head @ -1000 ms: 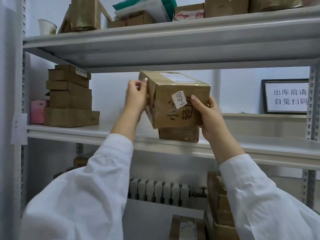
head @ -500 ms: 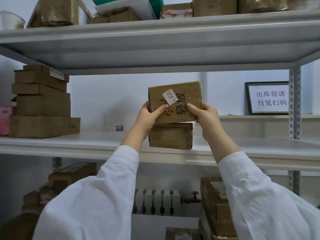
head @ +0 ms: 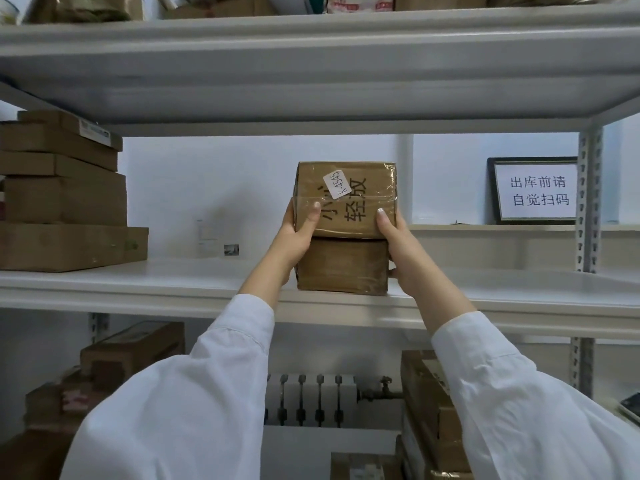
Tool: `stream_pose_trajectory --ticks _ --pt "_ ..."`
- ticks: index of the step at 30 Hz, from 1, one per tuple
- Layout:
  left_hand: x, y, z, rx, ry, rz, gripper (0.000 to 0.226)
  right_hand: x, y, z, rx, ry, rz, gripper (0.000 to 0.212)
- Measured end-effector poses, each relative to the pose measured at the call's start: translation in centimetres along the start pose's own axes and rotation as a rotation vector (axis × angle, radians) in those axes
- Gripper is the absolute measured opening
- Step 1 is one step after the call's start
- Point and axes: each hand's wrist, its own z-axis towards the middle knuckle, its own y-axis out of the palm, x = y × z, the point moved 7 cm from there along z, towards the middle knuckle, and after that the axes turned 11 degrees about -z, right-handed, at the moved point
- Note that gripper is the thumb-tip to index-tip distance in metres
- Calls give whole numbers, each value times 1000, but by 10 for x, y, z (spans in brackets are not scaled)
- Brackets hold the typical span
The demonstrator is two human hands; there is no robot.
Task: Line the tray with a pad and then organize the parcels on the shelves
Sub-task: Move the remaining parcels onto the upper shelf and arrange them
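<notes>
Cardboard parcel (head: 346, 199) (tagged K-4545) sits atop another box (head: 342, 266) on the middle shelf (head: 173, 278), left hand (head: 298, 233) and right hand (head: 398, 244) gripping its sides; release remains, more parcels likely await.

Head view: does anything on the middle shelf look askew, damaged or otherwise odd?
Nothing damaged or spilled. The top parcel, held by the left hand and right hand, slightly overhangs the lower parcel on the right, its handwriting runs sideways and its white sticker is crooked. The left stack is staggered.
</notes>
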Motion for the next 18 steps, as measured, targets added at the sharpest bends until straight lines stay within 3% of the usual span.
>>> stream_pose_trajectory --ticks 6,12,18 --pt "9 -20 -2 140 122 196 64 3 13 5 -8 -8 -12 64" --pt "-3 -39 -4 236 11 168 67 6 34 8 -20 3 -75 67" --pt "-14 -38 -11 223 -89 99 65 11 38 8 -3 61 -68 68"
